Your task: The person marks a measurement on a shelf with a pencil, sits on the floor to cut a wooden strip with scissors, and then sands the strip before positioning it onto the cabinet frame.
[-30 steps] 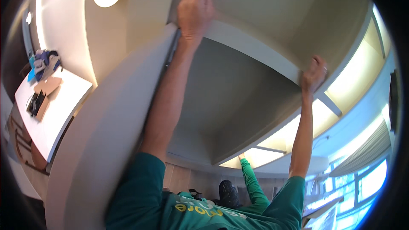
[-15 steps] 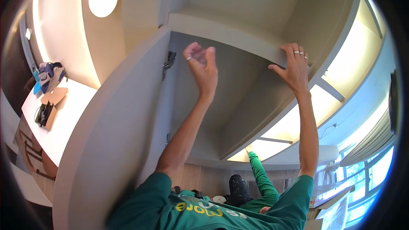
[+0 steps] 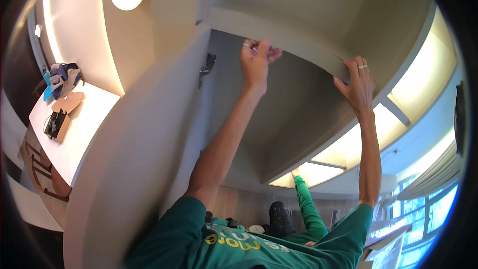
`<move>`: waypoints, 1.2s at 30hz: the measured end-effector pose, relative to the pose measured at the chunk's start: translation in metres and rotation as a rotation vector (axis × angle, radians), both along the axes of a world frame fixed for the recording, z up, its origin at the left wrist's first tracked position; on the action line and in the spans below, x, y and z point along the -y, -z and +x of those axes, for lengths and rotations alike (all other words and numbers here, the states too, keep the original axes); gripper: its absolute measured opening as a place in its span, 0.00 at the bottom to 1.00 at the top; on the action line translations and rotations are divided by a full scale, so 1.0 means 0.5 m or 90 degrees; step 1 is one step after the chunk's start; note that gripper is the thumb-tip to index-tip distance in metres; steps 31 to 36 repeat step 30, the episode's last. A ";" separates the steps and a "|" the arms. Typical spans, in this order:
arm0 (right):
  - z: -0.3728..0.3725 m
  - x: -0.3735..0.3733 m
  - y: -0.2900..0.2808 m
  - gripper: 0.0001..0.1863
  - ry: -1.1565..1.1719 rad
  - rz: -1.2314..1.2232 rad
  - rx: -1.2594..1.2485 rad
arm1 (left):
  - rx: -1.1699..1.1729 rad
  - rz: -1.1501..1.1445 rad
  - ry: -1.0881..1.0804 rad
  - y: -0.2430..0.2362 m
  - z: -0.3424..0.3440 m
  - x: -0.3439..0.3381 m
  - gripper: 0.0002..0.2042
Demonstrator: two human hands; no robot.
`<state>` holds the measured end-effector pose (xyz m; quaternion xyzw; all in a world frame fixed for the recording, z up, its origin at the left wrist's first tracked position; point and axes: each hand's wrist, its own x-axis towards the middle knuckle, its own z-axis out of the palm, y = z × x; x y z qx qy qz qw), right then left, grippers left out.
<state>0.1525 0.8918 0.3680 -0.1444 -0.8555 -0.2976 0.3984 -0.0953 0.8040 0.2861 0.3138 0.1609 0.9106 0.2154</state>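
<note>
I stand before a tall pale cabinet with its door [image 3: 134, 134] swung out on the left. Across the upper part runs a grey-beige shelf [image 3: 279, 32] with a thick front edge. My right hand [image 3: 359, 87], with rings on it, is closed on the right end of that edge, fingers over its front and thumb lower down. Near the left part of the edge, my left hand [image 3: 256, 67] is raised with curled fingers and the thumb up against the underside. Whatever it may pinch is too small to make out. A metal hinge [image 3: 207, 64] sits on the door's inner side.
Lit shelf compartments [image 3: 338, 144] curve along the right. Another person's green sleeve [image 3: 307, 201] reaches toward them from below. At left, a white table [image 3: 94, 114] bears an open cardboard box [image 3: 62, 127] and a heap of cloth [image 3: 64, 77]. A chair [image 3: 47, 174] stands beside it.
My left hand has moved up and right to the shelf's front edge, its fingers curling in. My right hand stays on the edge. The whole view has shifted slightly.
</note>
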 end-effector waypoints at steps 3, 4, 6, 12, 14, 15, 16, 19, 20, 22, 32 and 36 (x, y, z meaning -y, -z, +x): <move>0.033 0.082 0.017 0.29 -0.007 0.048 0.019 | -0.018 0.032 -0.007 0.006 -0.006 0.008 0.09; 0.032 0.131 0.012 0.28 -0.012 0.001 0.029 | -0.013 0.049 -0.003 0.015 -0.003 0.018 0.08; 0.054 0.197 0.030 0.27 0.015 -0.053 0.040 | -0.026 0.074 0.044 0.024 0.016 0.041 0.07; 0.142 0.359 0.141 0.28 0.124 -0.404 -0.027 | -0.153 0.022 0.204 0.099 0.074 0.142 0.06; 0.157 0.363 0.209 0.26 0.052 -0.690 -0.078 | -0.150 0.010 0.216 0.127 0.100 0.160 0.06; 0.170 0.350 0.266 0.26 0.011 -0.831 -0.106 | -0.109 -0.015 0.222 0.141 0.127 0.165 0.07; 0.176 0.346 0.333 0.25 -0.050 -0.921 -0.129 | -0.070 -0.037 0.224 0.155 0.155 0.171 0.07; 0.133 0.359 0.553 0.27 -0.253 -1.040 -0.157 | 0.024 -0.051 0.233 0.228 0.227 0.174 0.09; 0.094 0.384 0.567 0.29 -0.357 -1.067 -0.214 | 0.051 -0.075 0.238 0.264 0.245 0.186 0.11; 0.023 0.436 0.583 0.34 -0.561 -1.106 -0.329 | 0.110 -0.113 0.249 0.314 0.270 0.216 0.14; 0.095 0.591 0.823 0.45 -0.251 -1.052 -0.290 | -0.109 -0.372 0.098 0.408 0.276 0.393 0.39; 0.095 0.591 0.823 0.45 -0.251 -1.052 -0.290 | -0.109 -0.372 0.098 0.408 0.276 0.393 0.39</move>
